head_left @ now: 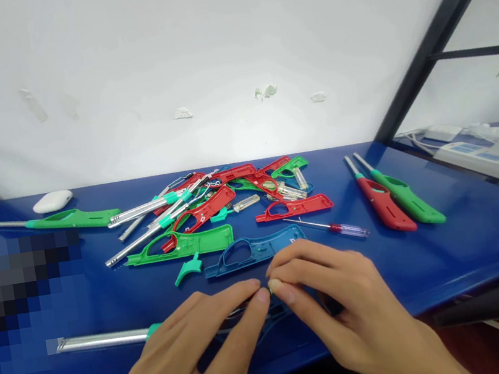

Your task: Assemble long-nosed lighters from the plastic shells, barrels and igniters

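My left hand [194, 351] and my right hand [342, 304] meet at the near edge of the blue table [451, 250]. Their fingertips pinch a small pale part [271, 286] over a blue lighter half-shell that the hands mostly hide. A silver lighter tube [103, 340] with a teal collar runs left from under my left hand. Just beyond my fingers lies an empty blue shell [252, 252], with a loose teal trigger [187, 269] to its left.
A heap of red and green shells and silver tubes [197, 210] fills the table's middle. Two whole lighters, red [383, 204] and green [405, 198], lie right, beside a red-handled screwdriver [335, 227]. Another green lighter [67, 220] and a white case [52, 201] lie far left. A black frame post [437, 34] rises at the right.
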Available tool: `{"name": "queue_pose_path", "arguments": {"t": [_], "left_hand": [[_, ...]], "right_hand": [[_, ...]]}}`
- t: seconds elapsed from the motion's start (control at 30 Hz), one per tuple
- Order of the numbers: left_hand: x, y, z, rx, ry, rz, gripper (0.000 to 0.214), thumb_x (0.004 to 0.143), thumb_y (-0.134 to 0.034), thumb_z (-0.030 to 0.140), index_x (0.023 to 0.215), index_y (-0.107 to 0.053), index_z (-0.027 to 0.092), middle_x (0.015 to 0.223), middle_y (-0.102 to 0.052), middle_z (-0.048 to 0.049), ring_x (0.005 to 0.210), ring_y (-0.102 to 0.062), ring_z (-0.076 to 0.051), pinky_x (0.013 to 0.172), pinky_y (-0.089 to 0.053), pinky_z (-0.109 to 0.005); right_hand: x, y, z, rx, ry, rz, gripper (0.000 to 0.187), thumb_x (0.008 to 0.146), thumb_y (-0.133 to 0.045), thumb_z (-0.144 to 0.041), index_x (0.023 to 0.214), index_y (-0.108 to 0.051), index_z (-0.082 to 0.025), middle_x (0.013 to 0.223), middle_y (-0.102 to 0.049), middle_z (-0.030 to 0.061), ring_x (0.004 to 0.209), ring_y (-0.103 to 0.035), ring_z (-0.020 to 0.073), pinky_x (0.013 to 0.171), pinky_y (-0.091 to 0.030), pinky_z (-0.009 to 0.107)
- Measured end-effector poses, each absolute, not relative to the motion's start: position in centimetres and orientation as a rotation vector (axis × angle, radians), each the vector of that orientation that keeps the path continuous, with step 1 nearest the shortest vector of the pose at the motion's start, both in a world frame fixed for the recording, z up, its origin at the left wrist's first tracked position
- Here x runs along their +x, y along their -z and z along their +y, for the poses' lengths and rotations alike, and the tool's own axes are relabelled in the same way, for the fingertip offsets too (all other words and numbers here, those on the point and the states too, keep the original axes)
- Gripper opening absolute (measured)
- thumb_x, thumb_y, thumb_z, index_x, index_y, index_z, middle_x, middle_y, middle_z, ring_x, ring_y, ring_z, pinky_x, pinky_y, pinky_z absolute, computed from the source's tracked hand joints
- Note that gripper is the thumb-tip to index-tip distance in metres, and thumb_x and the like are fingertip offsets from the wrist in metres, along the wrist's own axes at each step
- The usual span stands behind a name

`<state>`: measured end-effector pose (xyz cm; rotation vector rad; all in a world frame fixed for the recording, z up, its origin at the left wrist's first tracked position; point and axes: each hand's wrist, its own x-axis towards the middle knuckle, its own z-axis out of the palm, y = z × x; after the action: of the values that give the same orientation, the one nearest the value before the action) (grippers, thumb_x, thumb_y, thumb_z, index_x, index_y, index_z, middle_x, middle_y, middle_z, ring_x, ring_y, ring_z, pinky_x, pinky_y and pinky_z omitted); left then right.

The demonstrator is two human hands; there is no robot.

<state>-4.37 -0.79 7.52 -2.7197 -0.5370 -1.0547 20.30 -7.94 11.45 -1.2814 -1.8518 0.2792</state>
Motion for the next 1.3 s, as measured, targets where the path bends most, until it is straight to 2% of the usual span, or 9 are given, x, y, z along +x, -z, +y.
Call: {"name": "queue_pose_path", "arguments": {"t": [0.13,0.23,0.33,0.47,0.6,0.77,0.93,1.17,1.3], "left_hand": [[-3.7,-7.8,-0.7,-2.691,1.133,-0.532,0.048,0.107,-0.046,0.013,0.142,-0.071,0.036,0.128,-0.082,0.0039,0.113,-0.081,-0.017,0.112,-0.059,-0.033],[-3.0,-7.7,-0.7,-2.665,1.169,-0.557,0.045,0.109,-0.044,0.015,0.137,-0.073,0.035,0.121,-0.084,0.0024,0.108,-0.083,-0.018,0.107,-0.063,-0.034],[-2.5,-7.8,-0.7,-2.633,1.183,-0.626,0.046,0.108,-0.043,0.012,0.133,-0.075,0.034,0.119,-0.084,0.0025,0.103,-0.084,-0.017,0.106,-0.063,-0.032],[-2.4,-8.8,-0.7,-2.681,1.089,-0.645,0.049,0.107,-0.043,0.008,0.132,-0.076,0.036,0.121,-0.084,0.0040,0.102,-0.084,-0.015,0.106,-0.063,-0.029],[-2.4,-9.3,-0.6,-2.695,1.098,-0.626,0.047,0.107,-0.046,0.008,0.129,-0.077,0.035,0.119,-0.084,0.0036,0.100,-0.084,-0.015,0.105,-0.063,-0.028],[-2.4,-9.2,-0.3,-2.718,1.122,-0.637,0.044,0.108,-0.047,0.012,0.129,-0.077,0.035,0.117,-0.085,0.0029,0.098,-0.084,-0.015,0.102,-0.064,-0.027],[-2.3,-9.6,-0.4,-2.721,1.151,-0.646,0.041,0.110,-0.048,0.015,0.125,-0.079,0.037,0.115,-0.085,0.0042,0.094,-0.085,-0.014,0.101,-0.065,-0.026],[-2.3,-10.0,-0.4,-2.769,1.150,-0.632,0.042,0.109,-0.048,0.012,0.123,-0.079,0.034,0.117,-0.084,0.0039,0.096,-0.083,-0.012,0.096,-0.065,-0.022],[-2.5,-9.9,-0.3,-2.793,1.140,-0.611,0.041,0.108,-0.049,0.010,0.126,-0.078,0.034,0.120,-0.084,0.0040,0.101,-0.083,-0.012,0.099,-0.064,-0.021]], "right_hand": [[20.2,-11.5,-7.9,-1.281,-0.268,-1.854,0.013,0.109,-0.061,-0.017,0.103,-0.071,-0.023,0.105,-0.075,0.0013,0.087,-0.073,0.0146,0.078,-0.054,0.026],[20.0,-11.6,-7.7,-1.260,-0.225,-1.827,0.015,0.109,-0.062,-0.019,0.100,-0.074,-0.022,0.103,-0.077,0.0017,0.086,-0.074,0.0146,0.078,-0.055,0.025],[20.7,-11.7,-7.6,-1.262,-0.078,-1.667,0.020,0.109,-0.060,-0.020,0.098,-0.076,-0.021,0.096,-0.079,0.0016,0.086,-0.076,0.0152,0.081,-0.057,0.024],[23.4,-11.7,-8.2,-1.541,0.105,-1.572,0.011,0.106,-0.068,-0.025,0.103,-0.078,-0.025,0.098,-0.083,0.0009,0.083,-0.077,0.0185,0.077,-0.059,0.029],[26.1,-11.5,-9.2,-1.690,-0.083,-1.742,0.013,0.106,-0.069,-0.033,0.107,-0.082,-0.031,0.109,-0.084,0.0017,0.099,-0.080,0.0249,0.088,-0.063,0.036],[27.4,-11.5,-8.9,-1.597,-0.243,-1.924,0.022,0.110,-0.065,-0.032,0.120,-0.084,-0.033,0.120,-0.082,0.0037,0.116,-0.078,0.0263,0.100,-0.063,0.038],[27.7,-11.4,-8.0,-1.547,-0.326,-1.948,0.019,0.108,-0.069,-0.036,0.115,-0.087,-0.035,0.118,-0.080,0.0039,0.110,-0.079,0.0236,0.095,-0.064,0.032],[27.0,-11.3,-7.8,-1.524,-0.365,-1.893,0.018,0.106,-0.071,-0.032,0.093,-0.083,-0.028,0.103,-0.080,0.0014,0.095,-0.078,0.0198,0.089,-0.061,0.028],[27.0,-11.3,-7.9,-1.515,-0.349,-1.908,0.016,0.109,-0.067,-0.031,0.109,-0.083,-0.031,0.110,-0.082,0.0007,0.107,-0.077,0.0204,0.100,-0.059,0.030]]}}
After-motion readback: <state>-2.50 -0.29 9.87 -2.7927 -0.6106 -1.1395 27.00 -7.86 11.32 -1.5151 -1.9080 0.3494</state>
